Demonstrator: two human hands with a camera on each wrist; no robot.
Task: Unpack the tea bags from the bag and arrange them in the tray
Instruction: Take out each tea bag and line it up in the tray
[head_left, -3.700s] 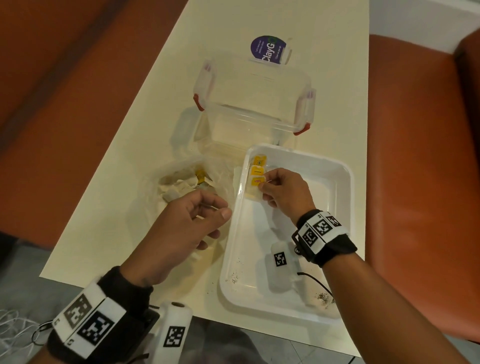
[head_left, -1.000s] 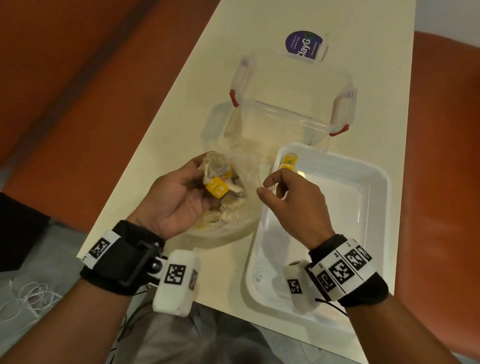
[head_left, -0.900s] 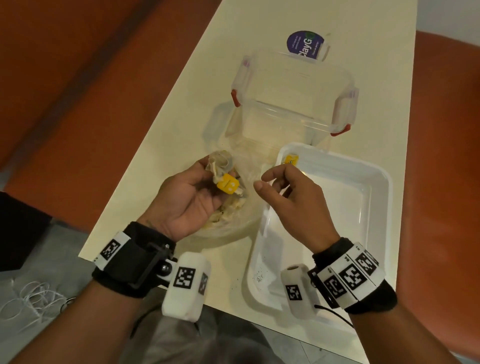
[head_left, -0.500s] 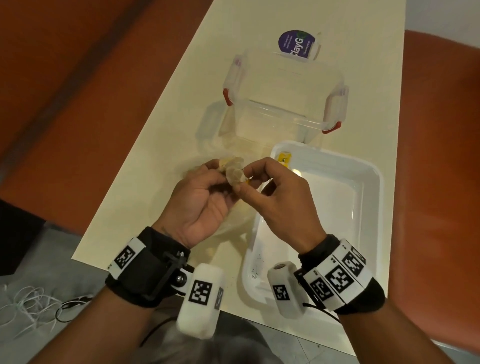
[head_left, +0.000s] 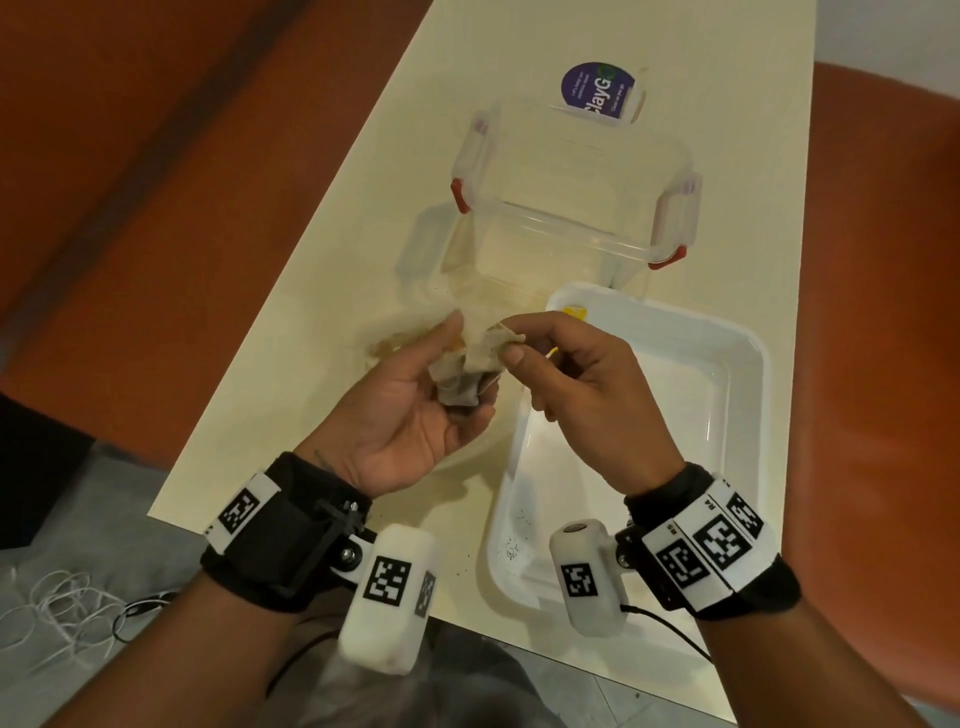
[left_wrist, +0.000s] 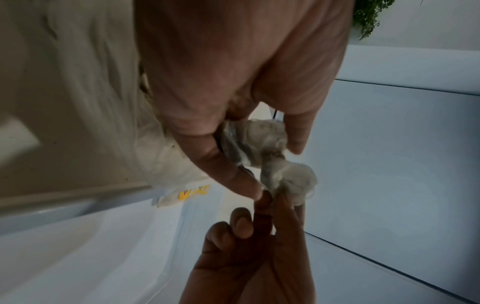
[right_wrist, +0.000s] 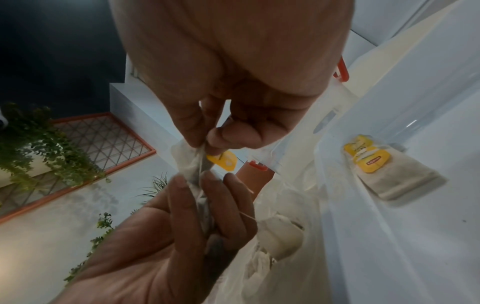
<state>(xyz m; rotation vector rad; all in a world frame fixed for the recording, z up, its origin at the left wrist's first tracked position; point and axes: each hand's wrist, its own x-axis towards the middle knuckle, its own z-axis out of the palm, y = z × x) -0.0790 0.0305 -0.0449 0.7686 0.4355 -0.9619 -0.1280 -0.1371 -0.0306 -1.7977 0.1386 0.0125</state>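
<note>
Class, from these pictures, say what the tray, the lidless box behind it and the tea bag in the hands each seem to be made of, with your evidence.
Tray: glossy white plastic, probably; bright highlights on smooth rounded walls.
Box: clear rigid plastic; the table shows through it, red clips at the sides.
Tea bag: thin matt filter paper, apparently; it crumples softly between the left hand and right hand.

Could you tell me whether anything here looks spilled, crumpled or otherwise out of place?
Yes: dark specks, perhaps loose tea, lie scattered in the white tray's near corner. The tea bags held between the left hand and right hand look crumpled and bunched together.
</note>
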